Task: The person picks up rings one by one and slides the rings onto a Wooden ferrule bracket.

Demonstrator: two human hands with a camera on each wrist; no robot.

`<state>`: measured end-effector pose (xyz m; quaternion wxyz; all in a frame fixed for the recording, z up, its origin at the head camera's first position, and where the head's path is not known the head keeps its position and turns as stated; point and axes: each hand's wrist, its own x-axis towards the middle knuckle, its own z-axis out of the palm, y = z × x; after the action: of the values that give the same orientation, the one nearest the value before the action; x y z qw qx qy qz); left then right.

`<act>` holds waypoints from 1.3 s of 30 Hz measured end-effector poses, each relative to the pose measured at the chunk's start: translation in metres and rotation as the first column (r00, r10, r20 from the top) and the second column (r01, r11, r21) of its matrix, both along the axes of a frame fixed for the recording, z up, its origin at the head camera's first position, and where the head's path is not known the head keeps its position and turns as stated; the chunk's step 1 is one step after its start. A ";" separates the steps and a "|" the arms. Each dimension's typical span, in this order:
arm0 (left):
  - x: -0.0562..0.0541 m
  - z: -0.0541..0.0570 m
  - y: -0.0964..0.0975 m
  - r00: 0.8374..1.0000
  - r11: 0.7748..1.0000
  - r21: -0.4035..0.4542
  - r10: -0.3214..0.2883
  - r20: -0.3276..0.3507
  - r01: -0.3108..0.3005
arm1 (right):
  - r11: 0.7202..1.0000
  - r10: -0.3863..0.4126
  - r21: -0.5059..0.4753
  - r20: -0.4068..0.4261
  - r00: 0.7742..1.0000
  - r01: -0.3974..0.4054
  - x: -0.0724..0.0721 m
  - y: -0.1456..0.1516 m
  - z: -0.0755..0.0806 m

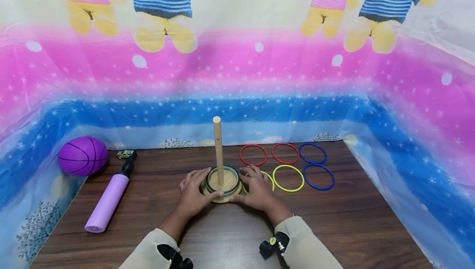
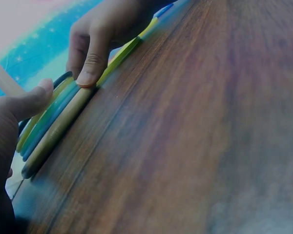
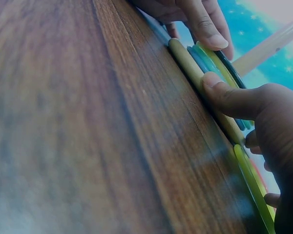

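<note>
A round wooden base point(image 1: 222, 200) with an upright wooden peg point(image 1: 219, 153) stands mid-table. Several stacked rings point(image 2: 49, 119) lie on the base around the peg: a dark one on top, yellow-green and teal-blue ones below. From the left side my left hand point(image 1: 194, 192) holds the stack, its thumb at the front and fingers reaching behind. Opposite it, my right hand point(image 1: 257, 188) grips the base, with the thumb point(image 3: 219, 87) at the front edge and the fingers curled round the right side. A yellow ring point(image 1: 273, 183) is partly hidden behind the right hand.
To the right lie another yellow ring point(image 1: 288, 190), two red rings point(image 1: 253, 165) and two blue rings point(image 1: 319, 189). At left are a purple ball point(image 1: 83, 156), a lilac hand pump point(image 1: 107, 203) and a small toy car point(image 1: 125, 154). A printed cloth point(image 1: 237, 71) surrounds the table.
</note>
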<state>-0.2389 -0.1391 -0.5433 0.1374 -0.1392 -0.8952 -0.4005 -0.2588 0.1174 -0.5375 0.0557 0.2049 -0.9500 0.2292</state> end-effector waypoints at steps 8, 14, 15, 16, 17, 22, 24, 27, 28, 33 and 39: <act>0.003 0.002 -0.002 1.000 1.000 0.007 0.004 0.001 -0.004 | 1.000 0.006 0.012 -0.004 1.000 -0.006 -0.001 -0.002 -0.002; 0.005 0.004 -0.004 0.999 1.000 -0.003 0.012 0.036 -0.012 | 1.000 0.008 0.007 -0.006 1.000 -0.008 0.001 -0.002 -0.003; 0.005 0.004 -0.005 0.999 1.000 -0.014 0.017 0.044 -0.016 | 1.000 0.010 0.001 -0.008 1.000 -0.010 0.001 -0.002 -0.003; 0.005 0.004 -0.006 0.998 0.999 -0.027 0.022 0.052 -0.020 | 1.000 0.013 0.000 -0.011 1.000 -0.013 0.002 -0.001 -0.003; 0.005 0.004 -0.006 0.998 0.999 -0.042 0.027 0.060 -0.024 | 1.000 0.018 -0.008 -0.013 1.000 -0.018 0.002 -0.001 -0.003; 0.006 0.006 -0.008 0.994 0.991 -0.130 0.045 0.101 -0.032 | 0.999 0.025 -0.039 -0.050 0.998 -0.026 0.002 0.007 -0.003; 0.007 0.007 -0.009 0.992 0.986 -0.165 0.051 0.114 -0.032 | 0.999 0.012 -0.045 -0.062 0.998 -0.015 0.002 0.010 -0.004; 0.007 0.006 -0.011 0.990 0.975 -0.220 0.062 0.128 -0.033 | 0.998 -0.003 -0.064 -0.063 0.998 -0.001 0.002 0.015 -0.003; 0.007 0.006 -0.011 0.989 0.970 -0.242 0.067 0.130 -0.034 | 0.997 -0.003 -0.076 -0.059 0.998 -0.001 0.002 0.016 -0.003; 0.006 0.005 -0.015 0.982 0.945 -0.326 0.091 0.163 -0.033 | 0.996 0.001 -0.090 -0.052 0.999 -0.006 0.002 0.022 -0.003; 0.004 0.005 -0.015 0.975 0.931 -0.365 0.106 0.198 -0.027 | 0.996 -0.030 -0.090 -0.056 0.998 0.025 0.003 0.037 -0.006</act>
<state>-0.2346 -0.1540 -0.5382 0.0260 -0.0877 -0.9671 -0.2375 -0.2556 0.1544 -0.5431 0.0950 0.1954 -0.9395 0.2647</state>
